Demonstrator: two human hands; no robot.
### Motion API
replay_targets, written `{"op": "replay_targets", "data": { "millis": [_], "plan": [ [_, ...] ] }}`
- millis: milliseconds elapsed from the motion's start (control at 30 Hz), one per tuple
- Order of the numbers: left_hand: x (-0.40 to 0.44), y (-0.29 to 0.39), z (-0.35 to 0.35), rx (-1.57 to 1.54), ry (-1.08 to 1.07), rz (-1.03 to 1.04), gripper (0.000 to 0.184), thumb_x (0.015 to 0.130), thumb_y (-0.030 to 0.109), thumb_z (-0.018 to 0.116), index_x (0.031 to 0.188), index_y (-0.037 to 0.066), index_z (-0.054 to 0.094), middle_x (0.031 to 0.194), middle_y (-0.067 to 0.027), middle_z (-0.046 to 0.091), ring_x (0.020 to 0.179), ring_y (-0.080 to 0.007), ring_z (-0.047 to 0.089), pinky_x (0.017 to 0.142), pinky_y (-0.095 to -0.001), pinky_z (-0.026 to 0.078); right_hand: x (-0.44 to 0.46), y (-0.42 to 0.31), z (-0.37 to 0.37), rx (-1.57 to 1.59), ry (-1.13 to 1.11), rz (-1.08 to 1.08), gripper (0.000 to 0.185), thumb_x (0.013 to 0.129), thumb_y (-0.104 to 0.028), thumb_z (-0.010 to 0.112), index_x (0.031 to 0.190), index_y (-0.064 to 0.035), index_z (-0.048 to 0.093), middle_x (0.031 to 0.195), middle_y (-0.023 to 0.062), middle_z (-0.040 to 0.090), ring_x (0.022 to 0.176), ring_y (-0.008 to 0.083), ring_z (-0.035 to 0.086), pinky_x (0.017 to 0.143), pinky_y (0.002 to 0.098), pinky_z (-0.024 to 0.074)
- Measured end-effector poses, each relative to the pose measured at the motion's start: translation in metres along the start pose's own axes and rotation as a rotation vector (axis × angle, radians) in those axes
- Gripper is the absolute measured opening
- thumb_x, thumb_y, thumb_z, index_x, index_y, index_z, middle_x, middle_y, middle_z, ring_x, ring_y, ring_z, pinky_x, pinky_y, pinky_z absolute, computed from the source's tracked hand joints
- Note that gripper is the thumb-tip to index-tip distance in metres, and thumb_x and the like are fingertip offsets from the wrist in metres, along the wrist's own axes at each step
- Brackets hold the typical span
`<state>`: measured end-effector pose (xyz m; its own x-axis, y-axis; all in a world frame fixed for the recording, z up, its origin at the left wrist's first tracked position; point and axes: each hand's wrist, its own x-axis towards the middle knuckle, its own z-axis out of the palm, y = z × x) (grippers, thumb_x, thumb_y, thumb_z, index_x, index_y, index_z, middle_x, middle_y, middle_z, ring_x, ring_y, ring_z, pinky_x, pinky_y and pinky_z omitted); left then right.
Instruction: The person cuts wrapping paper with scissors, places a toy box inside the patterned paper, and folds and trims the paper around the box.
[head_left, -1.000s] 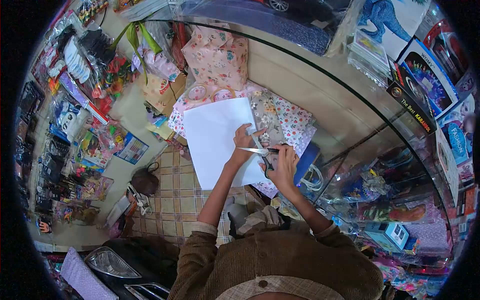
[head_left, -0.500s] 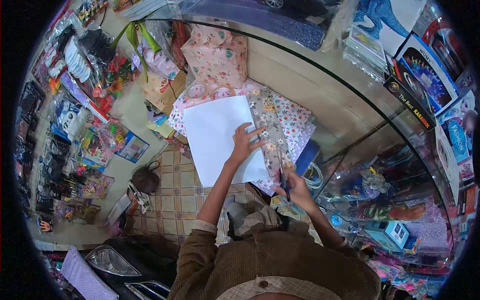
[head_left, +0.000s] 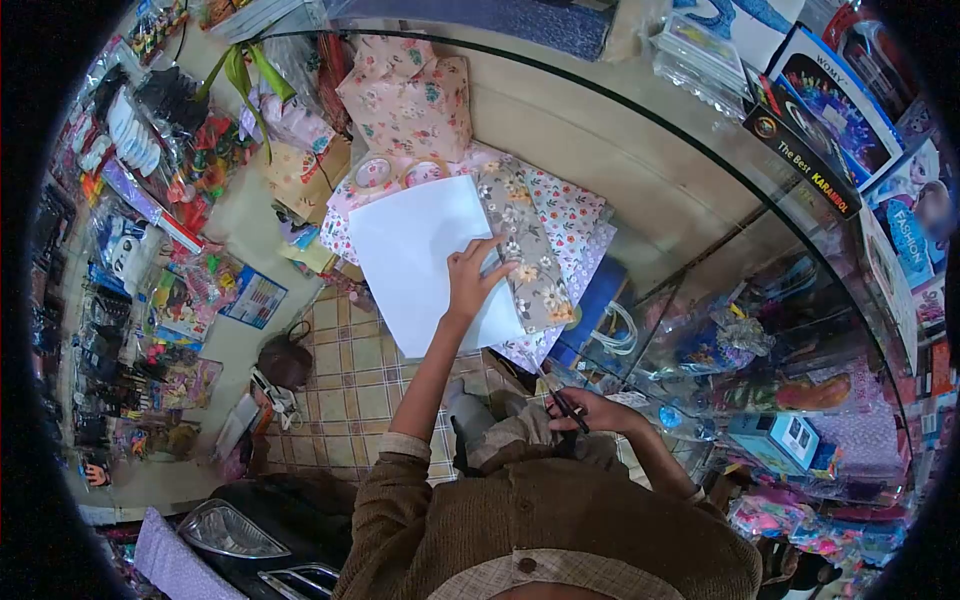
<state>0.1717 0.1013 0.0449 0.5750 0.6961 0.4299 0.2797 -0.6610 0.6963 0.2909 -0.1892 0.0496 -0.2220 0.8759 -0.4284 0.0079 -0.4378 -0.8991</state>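
Note:
My left hand (head_left: 474, 285) lies with its fingers apart across the right edge of a large white sheet of paper (head_left: 405, 245). Its fingertips reach onto grey floral wrapping paper (head_left: 530, 270), which shows as a strip along the sheet's right side. Below the papers, close to my lap, my right hand (head_left: 597, 411) grips black-handled scissors (head_left: 566, 406), blades pointing up toward the stack. Pink floral wrapping paper (head_left: 570, 207) spreads underneath. Two rolls of tape, one clear (head_left: 373, 173) and one yellowish (head_left: 425, 172), sit at the white sheet's far edge.
Behind the papers stands a pink floral wrapped package (head_left: 410, 105). A curved glass counter edge (head_left: 690, 145) arcs across the right, with boxes such as a Karambol game (head_left: 803, 165) upon it. A coiled white cable (head_left: 614, 330) lies to the right. Packaged goods (head_left: 190, 300) fill the left.
My right hand has drawn the scissors back from the grey floral paper's near edge, down toward my lap. My left hand stays on the papers. The whole view has shifted slightly.

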Motion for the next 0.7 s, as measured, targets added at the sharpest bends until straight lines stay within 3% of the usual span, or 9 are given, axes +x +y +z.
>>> {"op": "replay_targets", "data": {
  "millis": [233, 333, 467, 700],
  "plan": [
    [-0.008, 0.004, -0.007, 0.070, -0.111, 0.080, 0.046, 0.085, 0.031, 0.061, 0.127, 0.014, 0.055, 0.123, -0.0078, 0.058, 0.115, -0.0231, 0.051, 0.092, -0.0431, 0.033, -0.005, -0.002, 0.002, -0.127, -0.076, -0.038, 0.059, 0.089, -0.028, 0.065, 0.132, -0.0011, 0.035, 0.116, 0.0061, 0.050, 0.109, 0.0144, 0.046, 0.096, 0.0300, 0.0375],
    [-0.010, 0.002, -0.016, 0.095, -0.203, 0.103, 0.054, 0.084, 0.027, 0.060, 0.135, 0.015, 0.048, 0.131, -0.0109, 0.051, 0.121, -0.0260, 0.047, 0.098, -0.0451, 0.034, -0.002, 0.006, 0.001, 0.027, -0.103, -0.136, 0.066, 0.091, -0.033, 0.061, 0.140, -0.0036, 0.030, 0.127, 0.0083, 0.047, 0.115, 0.0167, 0.046, 0.099, 0.0320, 0.0361],
    [-0.012, 0.006, -0.025, 0.156, -0.300, 0.124, 0.074, 0.076, 0.031, 0.064, 0.143, 0.017, 0.036, 0.141, -0.0125, 0.040, 0.126, -0.0290, 0.042, 0.105, -0.0459, 0.030, 0.010, 0.017, 0.005, 0.036, -0.057, -0.071, 0.059, 0.093, -0.031, 0.057, 0.140, -0.0035, 0.032, 0.123, 0.0073, 0.051, 0.111, 0.0147, 0.049, 0.097, 0.0308, 0.0377],
    [-0.007, -0.002, -0.030, 0.129, -0.359, 0.158, 0.085, 0.067, 0.031, 0.070, 0.143, 0.015, 0.035, 0.140, -0.0123, 0.042, 0.125, -0.0302, 0.043, 0.103, -0.0444, 0.033, -0.002, 0.019, 0.009, -0.007, -0.002, -0.042, 0.051, 0.094, -0.028, 0.056, 0.136, -0.0038, 0.039, 0.115, 0.0062, 0.056, 0.106, 0.0137, 0.052, 0.095, 0.0303, 0.0394]
  ]
}}
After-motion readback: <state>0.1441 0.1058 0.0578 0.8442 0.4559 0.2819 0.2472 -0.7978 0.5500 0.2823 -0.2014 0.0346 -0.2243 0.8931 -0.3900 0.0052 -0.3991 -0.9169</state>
